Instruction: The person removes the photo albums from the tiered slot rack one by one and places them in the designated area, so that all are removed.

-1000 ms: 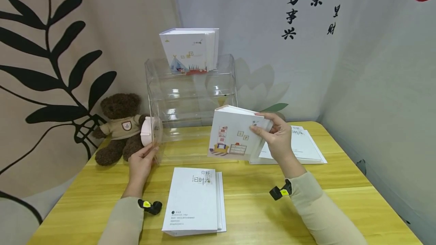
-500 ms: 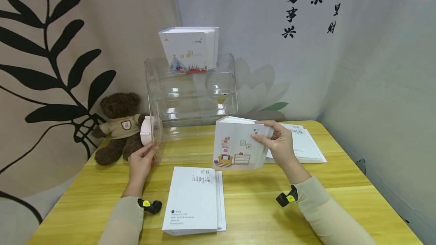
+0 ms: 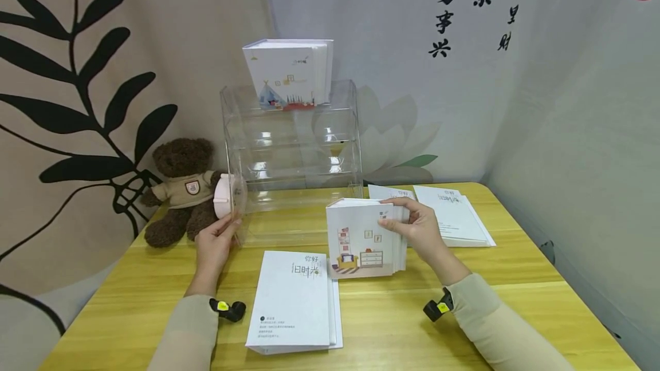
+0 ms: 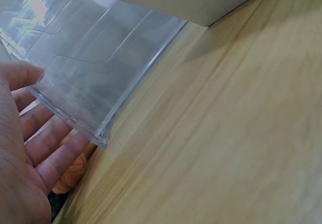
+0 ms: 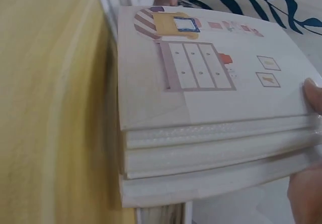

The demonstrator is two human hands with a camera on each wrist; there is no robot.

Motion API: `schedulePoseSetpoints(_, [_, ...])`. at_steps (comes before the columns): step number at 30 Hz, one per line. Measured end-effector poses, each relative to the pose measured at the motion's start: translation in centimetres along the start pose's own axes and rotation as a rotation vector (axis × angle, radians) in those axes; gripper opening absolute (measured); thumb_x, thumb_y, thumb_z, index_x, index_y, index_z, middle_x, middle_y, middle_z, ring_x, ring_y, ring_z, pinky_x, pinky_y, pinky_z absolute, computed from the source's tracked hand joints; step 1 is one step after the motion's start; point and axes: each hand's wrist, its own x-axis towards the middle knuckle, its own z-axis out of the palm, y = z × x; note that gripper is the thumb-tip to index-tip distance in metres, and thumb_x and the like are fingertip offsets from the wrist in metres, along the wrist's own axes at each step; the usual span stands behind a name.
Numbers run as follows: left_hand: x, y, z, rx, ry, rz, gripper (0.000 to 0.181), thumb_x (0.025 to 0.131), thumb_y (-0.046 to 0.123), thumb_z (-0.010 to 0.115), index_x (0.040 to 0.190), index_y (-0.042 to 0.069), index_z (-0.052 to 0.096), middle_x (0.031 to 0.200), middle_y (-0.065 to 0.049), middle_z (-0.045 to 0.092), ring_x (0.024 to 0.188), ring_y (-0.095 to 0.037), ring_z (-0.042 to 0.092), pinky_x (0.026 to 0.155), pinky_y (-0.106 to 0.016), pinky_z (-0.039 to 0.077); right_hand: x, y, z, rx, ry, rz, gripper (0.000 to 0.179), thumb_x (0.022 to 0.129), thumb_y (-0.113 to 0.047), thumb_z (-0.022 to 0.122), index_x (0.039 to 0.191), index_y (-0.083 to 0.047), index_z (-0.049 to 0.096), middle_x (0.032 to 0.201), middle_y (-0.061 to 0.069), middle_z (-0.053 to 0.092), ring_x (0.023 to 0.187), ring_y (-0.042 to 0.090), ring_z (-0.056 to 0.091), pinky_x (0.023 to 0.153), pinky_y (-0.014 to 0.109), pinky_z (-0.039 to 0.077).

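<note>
My right hand grips the upper right edge of a white photo album, thumb on its front cover and fingers behind. The album stands upright, its lower edge close over the table, with a drawn yellow armchair and chest of drawers facing me. In the right wrist view its thick pages show along the side. With thumb and fingers on either side, my left hand holds the lower left panel of a clear acrylic tiered rack. Another illustrated album stands on the rack's top tier.
A white album lies flat at front centre, close beside the held one. Two more white albums lie at the back right. Left of the rack sit a brown teddy bear and a pale pink round object.
My right hand has brought the album down and slightly toward me, turning it more upright, which uncovers a white album behind it. The left hand stays on the rack.
</note>
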Motion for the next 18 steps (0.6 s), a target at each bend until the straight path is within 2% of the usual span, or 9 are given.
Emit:
schedulePoseSetpoints(7, [0.12,0.02,-0.08,0.009,-0.001,0.006,0.038,0.092,0.031,0.076,0.128,0.019,0.072,0.122,-0.001,0.071,0.082,-0.008,0.067,0.06,-0.023,0.055,-0.01,0.46,-0.14,-0.009,0.008,-0.004,0.038,0.084,-0.001,0.08,0.119,0.002,0.067,0.104,0.009,0.075,0.086,0.026,0.075,0.067,0.047,0.06])
schedulePoseSetpoints(15, [-0.13,-0.14,-0.11,0.018,-0.004,-0.008,0.041,0.092,0.036,0.076,0.129,0.02,0.071,0.123,-0.002,0.07,0.089,0.002,0.065,0.065,-0.023,0.057,0.03,0.5,-0.64,-0.012,-0.013,0.005,0.036,0.084,0.0,0.08,0.118,0.002,0.068,0.105,0.008,0.075,0.086,0.027,0.075,0.067,0.047,0.06])
schedulePoseSetpoints(18, [-0.05,-0.07,-0.06,0.008,0.001,-0.003,0.039,0.092,0.033,0.077,0.128,0.019,0.072,0.121,-0.002,0.071,0.087,0.0,0.066,0.063,-0.023,0.057,0.11,0.57,-0.85,-0.007,-0.022,0.014,0.036,0.084,0.0,0.079,0.118,0.003,0.067,0.105,0.008,0.075,0.087,0.027,0.075,0.068,0.047,0.061])
